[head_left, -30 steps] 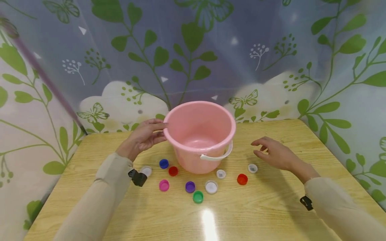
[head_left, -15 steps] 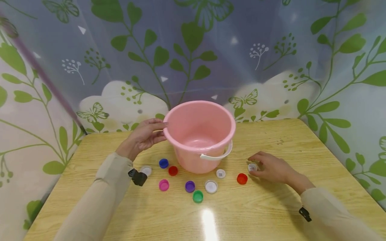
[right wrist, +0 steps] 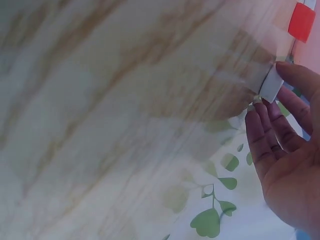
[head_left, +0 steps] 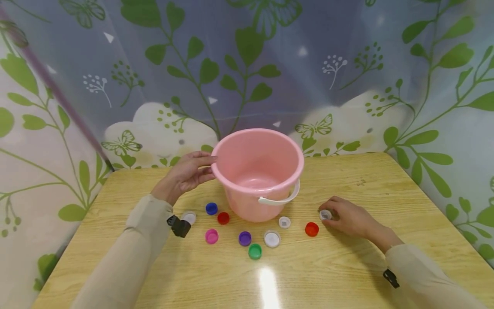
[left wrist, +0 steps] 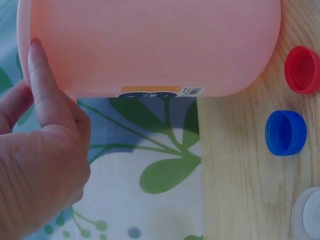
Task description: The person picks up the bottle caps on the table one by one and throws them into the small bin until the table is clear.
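Observation:
My left hand (head_left: 189, 174) grips the left rim of a pink bucket (head_left: 247, 201), thumb on one side of the wall and fingers on the other, as the left wrist view also shows. The bucket stands upright, its white handle (head_left: 283, 200) hanging at the front. On the right, my right hand (head_left: 351, 218) pinches a small white bottle cap (head_left: 325, 215) between thumb and fingers, low over the table. The right wrist view shows that white cap (right wrist: 272, 84) edge-on at the fingertips. A red cap (head_left: 311, 229) lies just left of this hand.
Several more caps lie around the bucket's front: blue (head_left: 211, 208), red (head_left: 223, 218), pink (head_left: 211, 236), purple (head_left: 245, 238), green (head_left: 255, 251) and whitish ones (head_left: 272, 239). A leaf-patterned cloth (head_left: 247, 64) hangs behind the wooden table (head_left: 200, 279).
My right hand has come down and towards me onto the white cap and now pinches it. The left hand keeps its grip on the bucket rim.

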The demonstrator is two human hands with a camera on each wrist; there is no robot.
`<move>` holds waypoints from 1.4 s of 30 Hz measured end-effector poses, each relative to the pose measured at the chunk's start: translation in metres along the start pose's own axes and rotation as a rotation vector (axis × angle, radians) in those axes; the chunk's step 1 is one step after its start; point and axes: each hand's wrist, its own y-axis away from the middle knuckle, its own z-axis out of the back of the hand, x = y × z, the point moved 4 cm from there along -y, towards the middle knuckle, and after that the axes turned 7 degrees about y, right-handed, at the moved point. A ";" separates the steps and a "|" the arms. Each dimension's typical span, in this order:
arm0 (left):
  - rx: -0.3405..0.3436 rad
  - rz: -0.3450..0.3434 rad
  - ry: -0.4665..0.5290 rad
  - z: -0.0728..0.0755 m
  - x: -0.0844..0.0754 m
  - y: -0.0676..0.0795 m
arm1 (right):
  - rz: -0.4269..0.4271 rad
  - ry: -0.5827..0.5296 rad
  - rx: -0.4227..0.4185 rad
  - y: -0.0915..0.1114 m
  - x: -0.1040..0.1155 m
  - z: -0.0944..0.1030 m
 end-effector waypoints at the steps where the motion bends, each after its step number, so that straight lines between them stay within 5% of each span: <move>1: 0.001 -0.001 0.002 0.000 0.000 0.000 | 0.005 -0.007 0.000 0.000 0.000 0.000; 42: -0.035 -0.005 -0.005 0.001 0.000 -0.001 | 0.005 -0.108 0.032 -0.002 -0.003 0.004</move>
